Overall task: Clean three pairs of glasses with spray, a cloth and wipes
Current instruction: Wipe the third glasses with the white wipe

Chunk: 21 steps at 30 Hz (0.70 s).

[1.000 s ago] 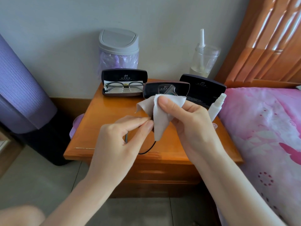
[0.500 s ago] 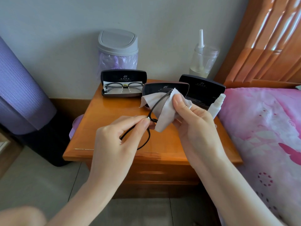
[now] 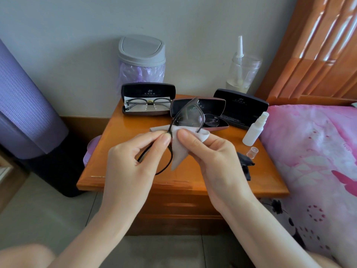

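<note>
1. Right now my left hand [image 3: 133, 163] has its fingers [image 3: 164, 140] pinched closed on the dark frame of the glasses [image 3: 188, 118], near the middle of the frame; the pair hangs in the air over the table [image 3: 119, 151], one lens raised toward 12 o'clock, the other dropping toward 6.
2. My right hand [image 3: 210, 161] pinches the pale cloth [image 3: 180, 149] closed between thumb and fingers at the lower rim of the raised lens, just at 3 o'clock of the left grip.
3. To do this well, I judge the cloth should sandwich the lens, thumb on one face and fingers on the other, rubbing in small circles from the centre to the rim.
4. I would keep the left grip on the frame only, never on glass, and press lightly so the bridge does not twist.
5. The spray bottle [image 3: 255, 128] stands uncapped at 2 o'clock, its cap [image 3: 253, 152] beside it, should more fluid be wanted.
6. Two open cases, one [image 3: 148, 98] at 11 o'clock and one [image 3: 204, 113] at 12, each hold another pair.
</note>
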Each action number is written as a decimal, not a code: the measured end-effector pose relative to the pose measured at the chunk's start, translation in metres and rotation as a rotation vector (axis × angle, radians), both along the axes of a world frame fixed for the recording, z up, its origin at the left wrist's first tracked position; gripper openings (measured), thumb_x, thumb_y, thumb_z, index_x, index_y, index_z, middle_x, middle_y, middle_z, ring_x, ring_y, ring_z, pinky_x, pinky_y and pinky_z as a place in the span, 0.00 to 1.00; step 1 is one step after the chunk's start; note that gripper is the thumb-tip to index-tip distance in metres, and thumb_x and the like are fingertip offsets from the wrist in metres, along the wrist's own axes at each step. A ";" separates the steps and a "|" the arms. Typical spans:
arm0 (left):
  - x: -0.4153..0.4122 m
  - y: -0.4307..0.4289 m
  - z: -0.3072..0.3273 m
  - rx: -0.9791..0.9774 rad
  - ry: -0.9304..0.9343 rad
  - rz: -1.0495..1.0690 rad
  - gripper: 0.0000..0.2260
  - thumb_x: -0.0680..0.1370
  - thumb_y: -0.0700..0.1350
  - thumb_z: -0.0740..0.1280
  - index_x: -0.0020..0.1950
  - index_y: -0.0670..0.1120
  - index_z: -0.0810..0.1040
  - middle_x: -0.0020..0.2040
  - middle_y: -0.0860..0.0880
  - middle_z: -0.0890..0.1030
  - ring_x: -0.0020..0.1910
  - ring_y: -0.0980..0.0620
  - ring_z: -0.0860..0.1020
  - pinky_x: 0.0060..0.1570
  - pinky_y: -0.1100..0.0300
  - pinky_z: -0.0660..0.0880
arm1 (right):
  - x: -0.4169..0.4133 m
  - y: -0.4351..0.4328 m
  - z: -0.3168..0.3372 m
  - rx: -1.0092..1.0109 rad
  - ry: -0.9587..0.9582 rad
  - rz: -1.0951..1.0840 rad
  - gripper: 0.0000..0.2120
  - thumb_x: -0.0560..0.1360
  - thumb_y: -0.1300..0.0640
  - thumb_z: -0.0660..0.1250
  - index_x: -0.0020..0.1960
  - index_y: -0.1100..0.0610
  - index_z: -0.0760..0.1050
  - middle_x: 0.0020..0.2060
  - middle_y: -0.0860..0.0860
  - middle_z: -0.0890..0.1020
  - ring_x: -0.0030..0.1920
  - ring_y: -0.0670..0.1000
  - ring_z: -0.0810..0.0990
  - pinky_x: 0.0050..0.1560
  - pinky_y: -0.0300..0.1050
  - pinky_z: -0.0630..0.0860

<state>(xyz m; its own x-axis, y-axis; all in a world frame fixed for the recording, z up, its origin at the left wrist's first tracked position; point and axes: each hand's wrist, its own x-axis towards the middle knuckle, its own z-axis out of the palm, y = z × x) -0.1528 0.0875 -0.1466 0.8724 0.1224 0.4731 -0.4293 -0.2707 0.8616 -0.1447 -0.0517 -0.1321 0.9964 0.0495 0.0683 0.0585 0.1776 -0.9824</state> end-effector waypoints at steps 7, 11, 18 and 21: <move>0.000 -0.002 0.002 0.074 -0.019 -0.072 0.07 0.75 0.52 0.65 0.52 0.60 0.77 0.47 0.63 0.81 0.52 0.66 0.79 0.45 0.76 0.72 | 0.004 0.002 -0.002 0.030 0.024 0.003 0.13 0.68 0.54 0.71 0.48 0.61 0.83 0.44 0.54 0.85 0.51 0.53 0.82 0.63 0.53 0.73; -0.002 -0.004 0.000 0.078 -0.022 -0.107 0.11 0.75 0.53 0.62 0.53 0.55 0.81 0.44 0.60 0.82 0.48 0.62 0.80 0.44 0.74 0.72 | 0.010 -0.003 0.007 0.135 0.008 -0.017 0.13 0.68 0.54 0.70 0.45 0.64 0.81 0.40 0.51 0.83 0.46 0.48 0.82 0.56 0.44 0.75; -0.005 -0.010 0.000 0.072 -0.042 -0.104 0.08 0.75 0.52 0.64 0.52 0.59 0.79 0.44 0.61 0.83 0.50 0.62 0.80 0.46 0.73 0.74 | 0.014 -0.009 0.017 0.245 0.033 -0.097 0.22 0.68 0.50 0.69 0.55 0.64 0.80 0.46 0.53 0.83 0.51 0.50 0.81 0.50 0.37 0.78; -0.004 -0.009 -0.001 0.077 -0.044 -0.096 0.09 0.76 0.51 0.65 0.52 0.53 0.82 0.45 0.58 0.83 0.49 0.60 0.81 0.47 0.71 0.74 | 0.011 -0.007 0.014 0.180 0.022 -0.093 0.17 0.68 0.50 0.69 0.51 0.60 0.82 0.41 0.49 0.83 0.46 0.47 0.81 0.49 0.39 0.77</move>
